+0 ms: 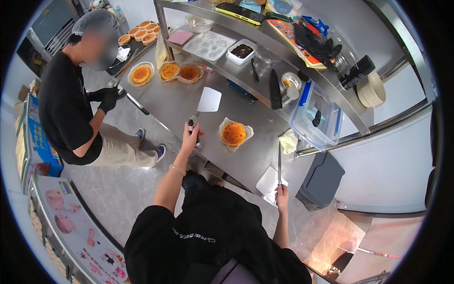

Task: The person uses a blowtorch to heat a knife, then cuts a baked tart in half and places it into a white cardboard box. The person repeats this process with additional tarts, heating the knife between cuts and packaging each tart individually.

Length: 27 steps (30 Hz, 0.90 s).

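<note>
My left hand (191,136) grips the dark handle of a wide, flat spatula (209,99), its pale square blade over the steel worktable (170,113). In my right hand (282,195) is a long, narrow knife (279,161), pointing away from me. The knife's tip reaches a crumpled pale cloth (288,141), and a white sheet (268,181) lies under the handle end. Between my hands, a round browned cake (233,134) sits on spread parchment paper, with neither tool touching it.
Several cakes in paper (141,74) stand at the table's far left. A co-worker in black gloves (108,99) is beside that end. Steel shelves (212,65) overhang the back, holding a lidded plastic box (317,117) and a black knife (275,90). A grey bin (321,181) stands right.
</note>
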### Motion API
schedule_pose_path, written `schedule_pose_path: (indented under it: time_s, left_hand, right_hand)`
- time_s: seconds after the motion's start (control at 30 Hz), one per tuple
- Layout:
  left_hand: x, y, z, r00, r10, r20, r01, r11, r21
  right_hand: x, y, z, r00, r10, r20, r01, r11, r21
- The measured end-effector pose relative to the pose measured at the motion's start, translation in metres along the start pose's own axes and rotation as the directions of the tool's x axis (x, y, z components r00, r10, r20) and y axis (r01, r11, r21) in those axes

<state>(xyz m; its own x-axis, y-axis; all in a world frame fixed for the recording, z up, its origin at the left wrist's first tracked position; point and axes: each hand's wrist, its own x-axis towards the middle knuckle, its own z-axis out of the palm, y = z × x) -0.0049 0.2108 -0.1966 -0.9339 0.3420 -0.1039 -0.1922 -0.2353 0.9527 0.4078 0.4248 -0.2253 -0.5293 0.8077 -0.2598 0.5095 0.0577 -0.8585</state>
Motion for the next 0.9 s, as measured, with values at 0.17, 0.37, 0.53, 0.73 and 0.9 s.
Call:
schedule_pose_path:
  time_s: [0.17, 0.37, 0.53, 0.73, 0.9]
  left_hand:
    - [-0.043, 0.081, 0.014, 0.945, -0.227, 0.235, 0.288, 0.918, -0.273]
    - [-0.092, 0.154, 0.034, 0.874, -0.126, 0.470, 0.272, 0.927, -0.259]
    - [-0.126, 0.192, 0.049, 0.889, -0.046, 0.455, 0.165, 0.961, -0.224]
    - [-0.141, 0.193, 0.049, 0.868, 0.066, 0.491, 0.029, 0.983, -0.183]
    - [-0.147, 0.196, 0.055, 0.850, -0.020, 0.527, -0.005, 0.999, 0.045]
  right_hand:
    - [-0.018, -0.143, 0.025, 0.963, -0.067, 0.260, -0.081, 0.851, 0.519]
    - [-0.025, -0.249, 0.069, 0.841, -0.400, 0.364, 0.112, 0.788, 0.606]
    - [-0.039, -0.293, 0.085, 0.789, -0.423, 0.445, -0.002, 0.723, 0.691]
    - [-0.046, -0.297, 0.085, 0.759, -0.460, 0.461, 0.004, 0.711, 0.704]
    - [-0.052, -0.300, 0.076, 0.768, -0.430, 0.475, -0.080, 0.671, 0.737]
